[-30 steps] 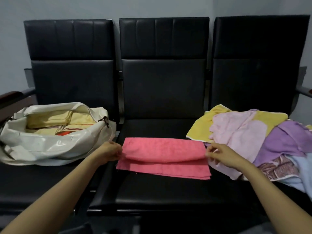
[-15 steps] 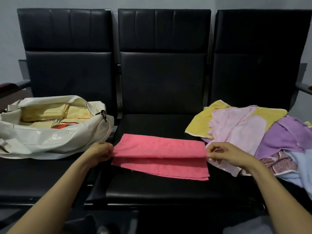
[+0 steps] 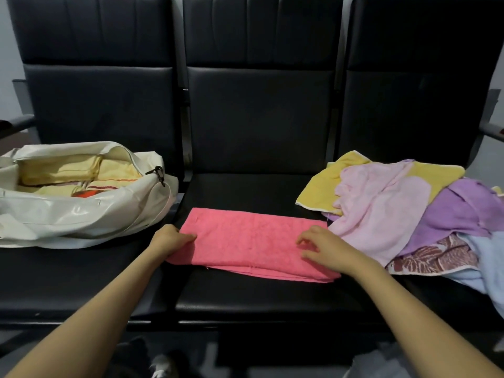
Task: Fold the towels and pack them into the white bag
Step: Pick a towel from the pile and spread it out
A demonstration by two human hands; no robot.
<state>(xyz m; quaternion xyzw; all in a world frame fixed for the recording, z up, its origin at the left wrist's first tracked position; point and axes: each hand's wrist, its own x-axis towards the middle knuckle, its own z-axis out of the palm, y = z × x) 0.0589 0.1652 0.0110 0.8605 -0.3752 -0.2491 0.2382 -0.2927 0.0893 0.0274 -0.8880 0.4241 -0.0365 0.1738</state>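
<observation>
A folded pink towel (image 3: pixel 245 241) is lying flat across the front of the middle black seat (image 3: pixel 245 296), at the centre of the frame. The left hand (image 3: pixel 170 238) is gripping the towel's left edge, thumb on top and fingers curled underneath. The right hand (image 3: pixel 327 251) is resting on the towel's right part with bent fingers touching the cloth; I cannot tell whether it is pinching a layer or only pressing. The white bag (image 3: pixel 81 214) is sitting open on the seat at middle left, with folded yellow towels (image 3: pixel 68 170) showing inside. At middle right a loose heap of unfolded towels (image 3: pixel 395 208), yellow, pale pink, purple, patterned and light blue, is lying just beside the pink towel.
</observation>
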